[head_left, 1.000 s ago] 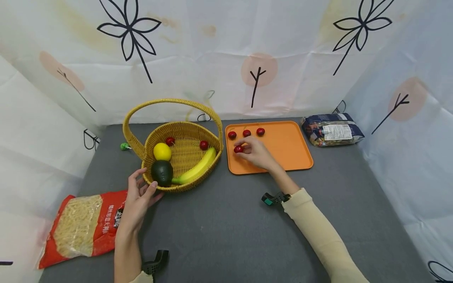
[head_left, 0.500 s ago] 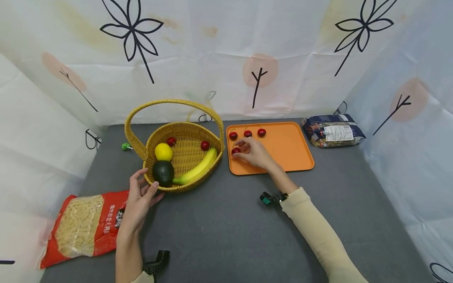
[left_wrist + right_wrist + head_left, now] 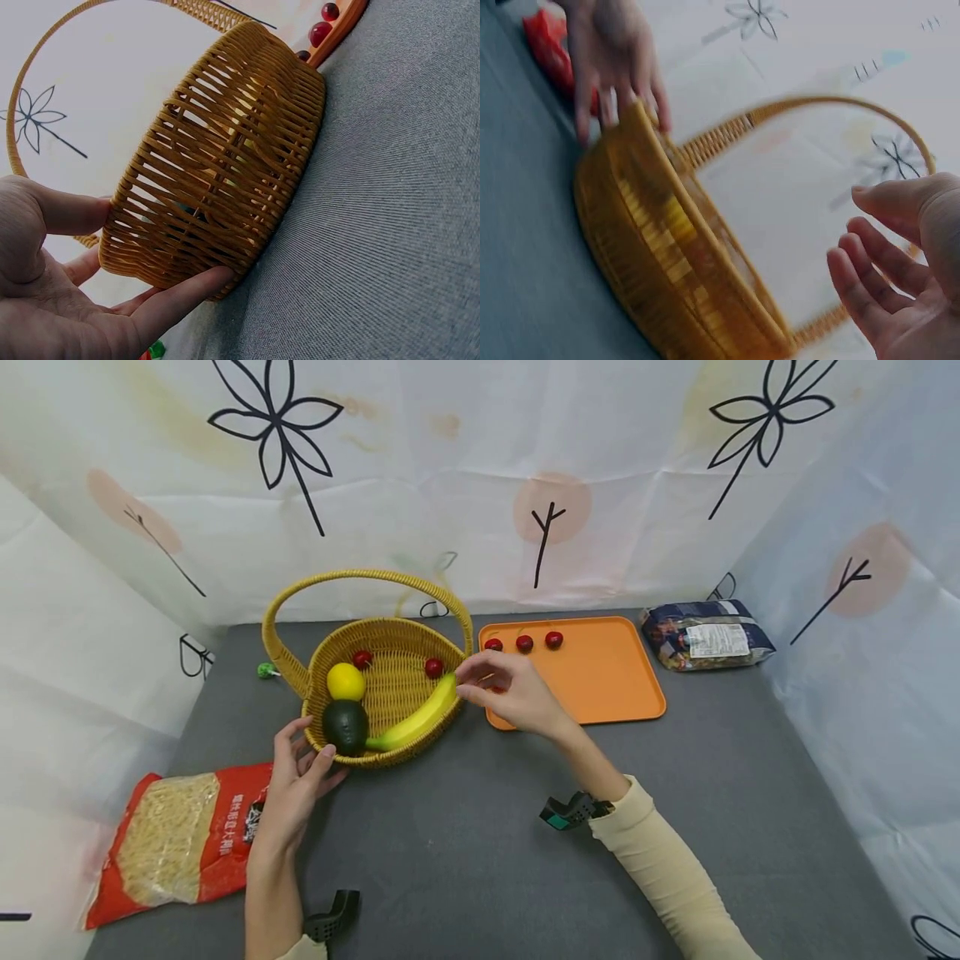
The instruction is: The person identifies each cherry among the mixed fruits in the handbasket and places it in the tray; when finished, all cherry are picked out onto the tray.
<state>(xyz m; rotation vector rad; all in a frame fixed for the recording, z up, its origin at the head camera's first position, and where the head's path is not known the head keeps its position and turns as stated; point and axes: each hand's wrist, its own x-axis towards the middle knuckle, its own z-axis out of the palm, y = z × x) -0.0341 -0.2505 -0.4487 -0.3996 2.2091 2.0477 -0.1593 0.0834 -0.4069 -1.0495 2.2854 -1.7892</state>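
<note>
My left hand (image 3: 291,781) holds the near left side of a yellow wicker basket (image 3: 397,762). In the left wrist view the thumb rests at the basket's rim and the other fingers lie along its outer wall. Inside are a lemon (image 3: 346,682), an avocado (image 3: 345,727), a banana (image 3: 416,721) and two cherries, one at the back (image 3: 362,659), the other at the right (image 3: 433,668). Beside the basket's right rim hovers my right hand (image 3: 525,695), fingers loosely bent, nothing between them in the right wrist view. Behind it, an orange tray (image 3: 600,681) bears several cherries (image 3: 553,640), one mostly hidden.
A red bag of pasta (image 3: 176,839) lies at the left, partly behind my left forearm. At the back right sits a dark blue food bag (image 3: 705,637). A small green object (image 3: 266,670) with a pale stick lies left of the basket. Printed cloth surrounds the grey table (image 3: 465,860).
My right hand has let go of a cherry on the tray's left part and moved left and toward me, to the basket's right rim. The left hand and basket have stayed put.
</note>
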